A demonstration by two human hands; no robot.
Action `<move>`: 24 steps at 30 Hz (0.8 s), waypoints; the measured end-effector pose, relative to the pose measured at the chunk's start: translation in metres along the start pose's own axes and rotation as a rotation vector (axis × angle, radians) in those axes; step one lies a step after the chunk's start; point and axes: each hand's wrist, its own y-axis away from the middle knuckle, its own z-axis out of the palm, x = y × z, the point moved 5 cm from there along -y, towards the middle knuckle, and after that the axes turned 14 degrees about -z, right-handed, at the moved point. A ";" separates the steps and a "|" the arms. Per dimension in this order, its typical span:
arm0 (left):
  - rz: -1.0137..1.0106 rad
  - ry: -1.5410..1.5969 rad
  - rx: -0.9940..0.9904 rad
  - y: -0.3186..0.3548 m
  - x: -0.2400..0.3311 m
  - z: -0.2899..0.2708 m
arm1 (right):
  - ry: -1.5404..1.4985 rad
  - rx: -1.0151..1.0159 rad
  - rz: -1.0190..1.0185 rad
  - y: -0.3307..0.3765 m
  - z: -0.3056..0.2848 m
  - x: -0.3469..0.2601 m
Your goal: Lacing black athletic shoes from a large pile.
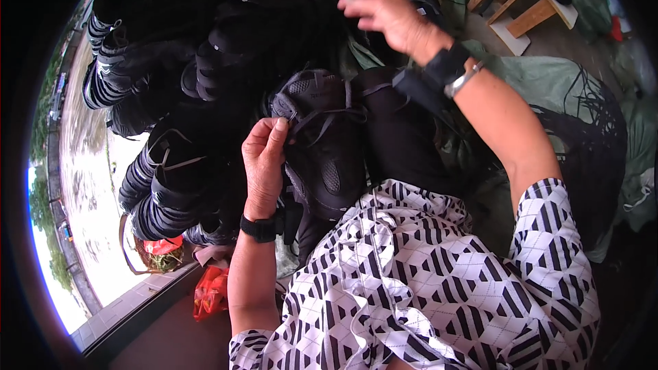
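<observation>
A dark shoe upper (330, 168) with mesh panels lies across my lap, its tongue (315, 89) pointing away from me. A thin dark shoelace (325, 122) runs loosely across its opening. At the left edge of that opening, my left hand (266, 154) is closed in a pinch of thumb and forefinger on the lace, where a small pale tip shows. Up and to the right, my right hand (391, 17) is raised above the shoe, its fingers stretched out toward the left and slightly blurred. No held thing shows in it.
Stacks of nested black shoe uppers (147, 195) crowd the left and far side. Red plastic bags (211, 292) lie at lower left beside a ledge (137, 301). On the right are green sacking (541, 72) and a bundle of dark laces (593, 116). Wooden stools (528, 17) stand at far right.
</observation>
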 end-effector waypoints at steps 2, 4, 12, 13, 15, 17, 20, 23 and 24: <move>0.007 -0.020 -0.003 -0.001 -0.001 -0.003 | 0.332 -0.202 -0.237 -0.005 0.001 -0.025; -0.019 -0.065 -0.001 0.000 -0.002 -0.006 | 0.606 -0.548 -0.204 0.020 0.036 -0.027; 0.114 -0.124 -0.023 0.002 0.004 0.006 | 1.160 -0.891 -0.189 0.073 0.073 -0.012; 0.126 -0.108 -0.026 -0.001 0.001 0.004 | 1.135 -0.861 -0.229 0.071 0.074 -0.006; 0.142 -0.084 -0.027 -0.001 0.001 0.004 | 0.991 -0.842 -0.106 0.066 0.071 0.008; 0.050 -0.076 0.005 0.000 -0.001 0.006 | 0.746 -0.736 -0.100 0.049 0.062 0.010; 0.068 -0.056 -0.009 0.003 -0.004 -0.001 | -0.047 -0.212 0.001 0.027 0.062 -0.023; 0.066 -0.040 -0.019 0.004 0.002 0.005 | 0.079 -0.040 -0.287 -0.004 0.013 -0.040; 0.071 -0.036 -0.023 0.003 0.003 0.005 | 0.329 -0.068 -0.327 -0.005 -0.004 -0.035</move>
